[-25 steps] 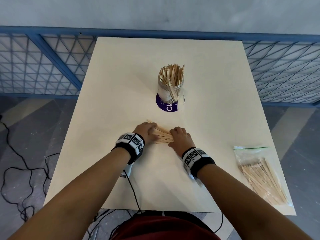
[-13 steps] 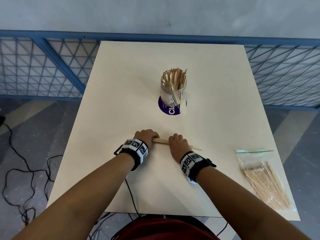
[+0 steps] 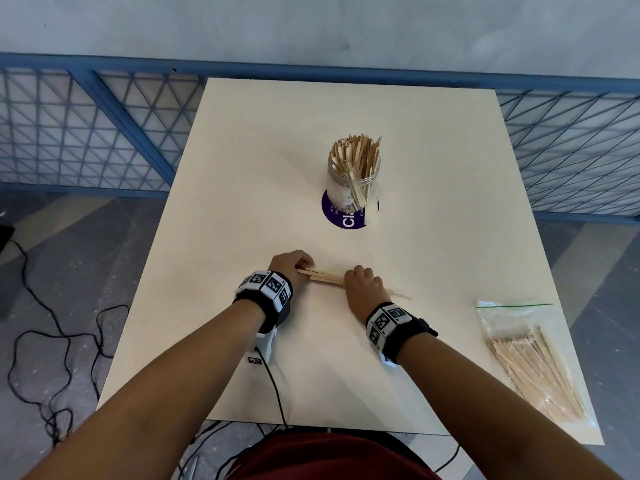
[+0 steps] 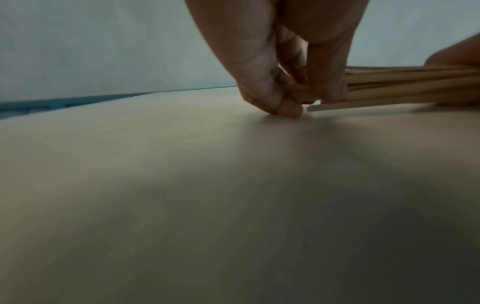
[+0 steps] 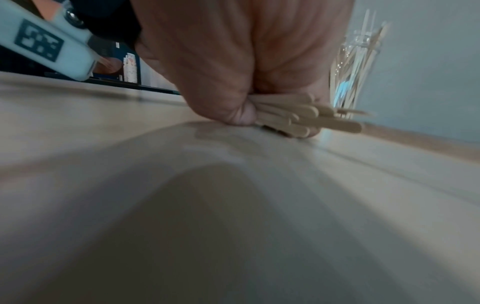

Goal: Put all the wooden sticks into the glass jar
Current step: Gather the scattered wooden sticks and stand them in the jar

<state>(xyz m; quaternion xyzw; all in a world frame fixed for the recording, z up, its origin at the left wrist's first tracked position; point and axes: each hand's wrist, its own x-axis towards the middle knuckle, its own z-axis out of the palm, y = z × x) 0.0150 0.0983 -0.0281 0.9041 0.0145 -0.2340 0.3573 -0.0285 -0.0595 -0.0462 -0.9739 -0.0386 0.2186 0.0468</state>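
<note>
Wooden sticks (image 3: 325, 277) gathered into one bundle on the tabletop (image 3: 433, 258); left hand (image 3: 289, 266) and right hand (image 3: 362, 284) each clenched around an end. Next: lift, upend, drop into the near-full jar (image 3: 353, 188).

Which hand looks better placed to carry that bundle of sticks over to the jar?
Probably the right hand: it grips the bundle of sticks mid-length, nearer the glass jar. The left hand only pinches the far end.

On the table (image 3: 242, 168), the jar (image 3: 353, 188) w/ sticks stands behind both hands. The stick bundle (image 3: 325, 277) lies between left hand (image 3: 289, 265) & right hand (image 3: 362, 284). The bag (image 3: 533, 362) lies at the right.
</note>
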